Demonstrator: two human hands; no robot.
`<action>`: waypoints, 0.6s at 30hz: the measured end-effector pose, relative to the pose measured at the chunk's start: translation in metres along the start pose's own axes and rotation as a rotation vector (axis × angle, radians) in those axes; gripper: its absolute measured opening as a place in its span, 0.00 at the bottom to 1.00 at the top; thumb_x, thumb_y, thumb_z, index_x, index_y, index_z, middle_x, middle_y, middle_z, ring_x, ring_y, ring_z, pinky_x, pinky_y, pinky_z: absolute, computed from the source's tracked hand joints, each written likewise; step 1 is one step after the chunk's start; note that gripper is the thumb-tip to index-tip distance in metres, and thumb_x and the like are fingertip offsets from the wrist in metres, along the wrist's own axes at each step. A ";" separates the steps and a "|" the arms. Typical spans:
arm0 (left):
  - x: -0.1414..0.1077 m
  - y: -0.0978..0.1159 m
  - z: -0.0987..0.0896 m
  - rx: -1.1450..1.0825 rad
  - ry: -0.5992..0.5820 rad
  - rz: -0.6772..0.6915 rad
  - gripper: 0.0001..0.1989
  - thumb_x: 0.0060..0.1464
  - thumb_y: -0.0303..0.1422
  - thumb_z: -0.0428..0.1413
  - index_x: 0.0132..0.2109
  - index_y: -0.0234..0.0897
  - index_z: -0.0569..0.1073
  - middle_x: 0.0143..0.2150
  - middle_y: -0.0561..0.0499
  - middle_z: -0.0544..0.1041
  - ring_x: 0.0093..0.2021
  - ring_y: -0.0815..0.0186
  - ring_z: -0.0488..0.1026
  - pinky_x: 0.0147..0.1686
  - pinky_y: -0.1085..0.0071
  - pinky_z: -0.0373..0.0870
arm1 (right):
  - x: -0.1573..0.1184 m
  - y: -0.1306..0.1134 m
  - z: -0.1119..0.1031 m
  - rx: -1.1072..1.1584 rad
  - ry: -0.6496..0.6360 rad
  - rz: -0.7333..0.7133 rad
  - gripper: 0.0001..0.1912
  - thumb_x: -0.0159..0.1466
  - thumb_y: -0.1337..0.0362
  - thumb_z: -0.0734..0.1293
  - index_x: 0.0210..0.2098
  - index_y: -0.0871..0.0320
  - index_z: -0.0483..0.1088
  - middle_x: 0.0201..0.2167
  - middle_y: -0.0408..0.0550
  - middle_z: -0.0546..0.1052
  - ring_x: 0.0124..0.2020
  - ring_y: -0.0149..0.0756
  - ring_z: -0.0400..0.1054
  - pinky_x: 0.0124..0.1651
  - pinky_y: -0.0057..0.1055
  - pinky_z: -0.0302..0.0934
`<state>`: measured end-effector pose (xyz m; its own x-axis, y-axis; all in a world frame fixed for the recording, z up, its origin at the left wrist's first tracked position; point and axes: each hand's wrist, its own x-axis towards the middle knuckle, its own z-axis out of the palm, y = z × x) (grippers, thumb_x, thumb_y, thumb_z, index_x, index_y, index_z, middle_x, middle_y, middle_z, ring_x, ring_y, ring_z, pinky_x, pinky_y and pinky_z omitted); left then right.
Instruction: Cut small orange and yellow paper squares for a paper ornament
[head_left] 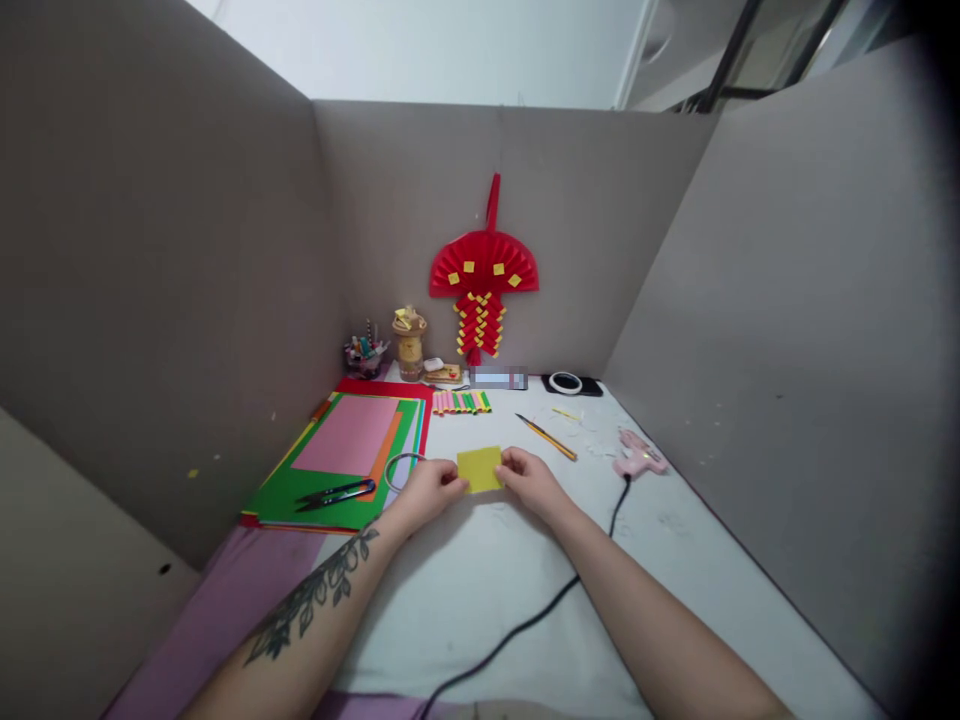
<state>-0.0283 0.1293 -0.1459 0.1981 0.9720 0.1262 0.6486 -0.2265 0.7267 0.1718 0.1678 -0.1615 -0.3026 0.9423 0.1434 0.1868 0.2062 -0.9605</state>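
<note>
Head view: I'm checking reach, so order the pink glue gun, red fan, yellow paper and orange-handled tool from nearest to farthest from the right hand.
From the right hand:
1. Yellow paper: in its grip.
2. Orange-handled tool: just beyond it.
3. Pink glue gun: right side.
4. Red fan: on the back wall.

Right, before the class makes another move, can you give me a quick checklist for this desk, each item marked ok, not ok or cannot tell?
1. Yellow paper held at both sides, left hand and right hand: ok.
2. Black snips put down, out of both hands: ok, they lie on the green sheet.
3. Rolled paper tubes lined up in a row: ok.
4. Black cord clear of the arms: not ok, it passes beneath the right forearm.
5. Pink glue gun hot: cannot tell.
6. Yellow pointed tool out of both hands: ok.
</note>
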 end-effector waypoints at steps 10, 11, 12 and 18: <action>-0.002 0.004 -0.012 -0.087 0.010 -0.053 0.11 0.49 0.38 0.49 0.25 0.36 0.68 0.23 0.53 0.70 0.25 0.68 0.65 0.26 0.74 0.59 | 0.008 -0.010 -0.004 0.126 0.086 0.101 0.09 0.51 0.61 0.64 0.23 0.57 0.59 0.15 0.35 0.62 0.17 0.26 0.55 0.21 0.24 0.49; -0.003 0.004 -0.015 -0.070 0.017 -0.054 0.11 0.49 0.38 0.49 0.26 0.36 0.69 0.23 0.53 0.71 0.26 0.67 0.66 0.26 0.73 0.59 | 0.012 -0.011 -0.010 0.133 0.097 0.113 0.08 0.51 0.61 0.64 0.23 0.56 0.59 0.14 0.35 0.63 0.16 0.26 0.56 0.22 0.24 0.50; -0.003 0.004 -0.017 -0.047 0.027 -0.057 0.11 0.49 0.38 0.49 0.26 0.36 0.69 0.23 0.53 0.71 0.26 0.67 0.66 0.27 0.73 0.60 | 0.017 -0.012 -0.016 0.126 0.098 0.122 0.08 0.50 0.62 0.65 0.24 0.57 0.60 0.14 0.36 0.63 0.17 0.26 0.57 0.22 0.24 0.51; -0.009 0.008 -0.030 0.084 0.002 0.025 0.12 0.53 0.37 0.49 0.30 0.38 0.73 0.29 0.49 0.75 0.31 0.63 0.69 0.32 0.70 0.63 | 0.059 -0.007 -0.051 -0.039 0.127 0.174 0.05 0.49 0.64 0.64 0.22 0.57 0.62 0.12 0.37 0.64 0.15 0.26 0.56 0.20 0.24 0.49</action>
<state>-0.0465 0.1204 -0.1212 0.2136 0.9661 0.1447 0.7032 -0.2549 0.6638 0.2005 0.2352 -0.1341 -0.1427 0.9897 0.0078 0.2629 0.0455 -0.9638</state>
